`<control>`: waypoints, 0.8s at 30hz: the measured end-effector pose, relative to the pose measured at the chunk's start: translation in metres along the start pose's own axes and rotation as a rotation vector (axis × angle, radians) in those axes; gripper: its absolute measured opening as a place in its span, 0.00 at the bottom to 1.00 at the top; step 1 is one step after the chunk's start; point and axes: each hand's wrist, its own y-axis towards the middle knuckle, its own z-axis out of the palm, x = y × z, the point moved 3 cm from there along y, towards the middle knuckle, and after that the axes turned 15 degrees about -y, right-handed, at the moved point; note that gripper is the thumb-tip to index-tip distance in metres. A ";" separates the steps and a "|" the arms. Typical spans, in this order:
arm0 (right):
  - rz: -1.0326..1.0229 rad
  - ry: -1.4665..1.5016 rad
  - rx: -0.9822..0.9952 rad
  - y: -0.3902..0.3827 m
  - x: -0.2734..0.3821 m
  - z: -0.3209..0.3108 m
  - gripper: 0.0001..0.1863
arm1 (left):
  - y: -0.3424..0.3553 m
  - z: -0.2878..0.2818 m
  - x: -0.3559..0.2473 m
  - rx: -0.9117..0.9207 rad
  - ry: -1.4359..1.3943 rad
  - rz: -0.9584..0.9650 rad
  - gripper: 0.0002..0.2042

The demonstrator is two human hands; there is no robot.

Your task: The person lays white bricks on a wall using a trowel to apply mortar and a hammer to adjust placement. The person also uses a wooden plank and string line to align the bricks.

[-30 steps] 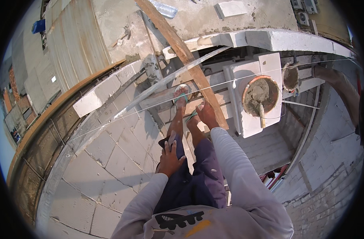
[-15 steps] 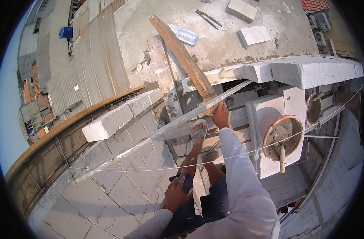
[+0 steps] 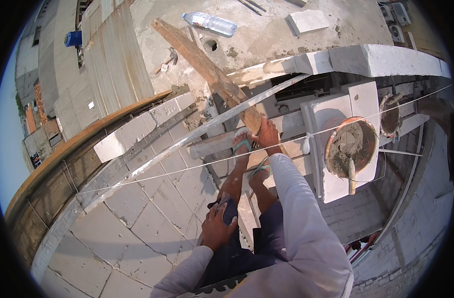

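Nearest my camera, the left hand [image 3: 218, 229] lies on the thigh, its fingers slightly apart and gripping nothing. Farther out I see the right hand [image 3: 267, 136] with its fingers clamped on the near end of a rough wooden beam [image 3: 199, 62], which slants away from those fingertips up to the left; how far the thumb wraps under, I cannot tell. A sandalled foot [image 3: 242, 144] is just beside that hand. To my right, a round bucket [image 3: 329, 154] with an orange-brown rim holds lumpy grey mortar [image 3: 348, 141], a trowel [image 3: 351, 180] stuck in it, its wooden handle over the near rim. It sits on smooth, squared white blocks [image 3: 333, 111]. Just beyond stands a smaller grey-crusted pail [image 3: 389, 119], its contents too dark to make out. A pale straight bar [image 3: 202, 130] crosses the beam. On the gritty concrete past it lie a clear plastic bottle [image 3: 210, 23], on its side, and a hammer [image 3: 168, 60].
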 end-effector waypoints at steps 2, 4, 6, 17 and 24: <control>0.024 0.006 0.085 -0.020 -0.007 0.002 0.53 | -0.002 0.002 0.000 0.000 -0.003 0.018 0.34; 0.033 0.040 0.126 -0.046 -0.015 0.002 0.52 | -0.005 0.004 0.002 -0.007 -0.014 0.037 0.34; 0.040 0.004 0.179 -0.075 -0.023 -0.003 0.52 | -0.007 0.007 0.002 -0.014 0.000 0.029 0.34; 0.148 -0.070 0.361 -0.216 -0.068 -0.041 0.57 | -0.009 0.005 -0.001 -0.017 -0.011 0.020 0.33; 0.167 -0.132 0.418 -0.300 -0.101 -0.083 0.55 | -0.015 0.011 0.005 -0.038 -0.040 0.016 0.32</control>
